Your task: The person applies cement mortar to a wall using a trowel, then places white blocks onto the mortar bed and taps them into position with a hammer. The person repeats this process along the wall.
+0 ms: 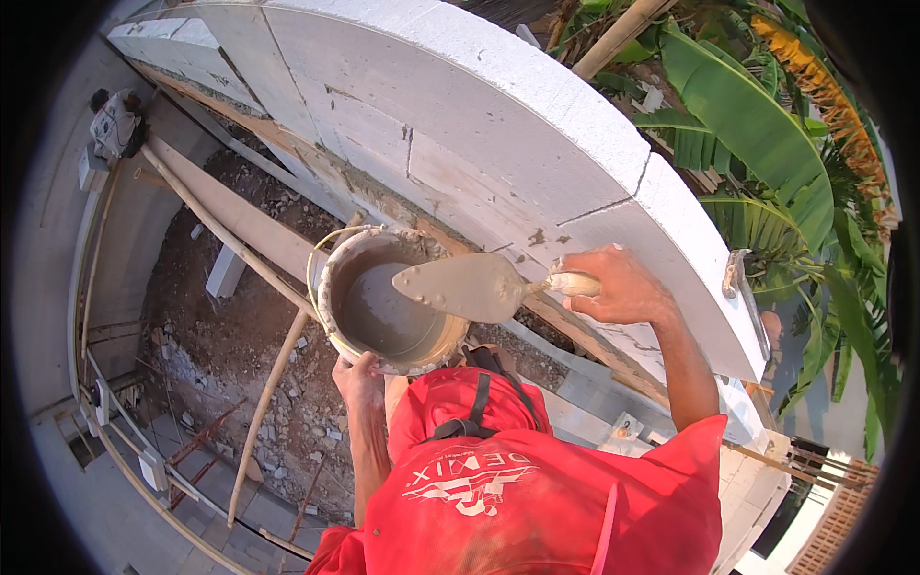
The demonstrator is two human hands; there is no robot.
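Note:
My right hand [623, 286] is closed around the pale handle of a trowel [471, 286]. Its broad pointed blade is coated with grey mortar and reaches over the near-right rim of a round bucket [332, 316]. Wet grey mortar [385, 309] lies inside the bucket. At the bucket's near-left side, my left hand [358, 383] grips the rim, with the thumb on top; its other fingers are mostly hidden. A thin yellowish handle [312, 264] stands up at the bucket's far left. Beside the trowel runs a wall of white blocks [508, 177].
A metal tool [745, 292] rests on the wall's top at right. A wooden plank [230, 196] and bamboo poles [268, 407] span the rubble ground [240, 316] below. Another person [117, 125] crouches at far left. Large green leaves [752, 125] grow beyond the wall.

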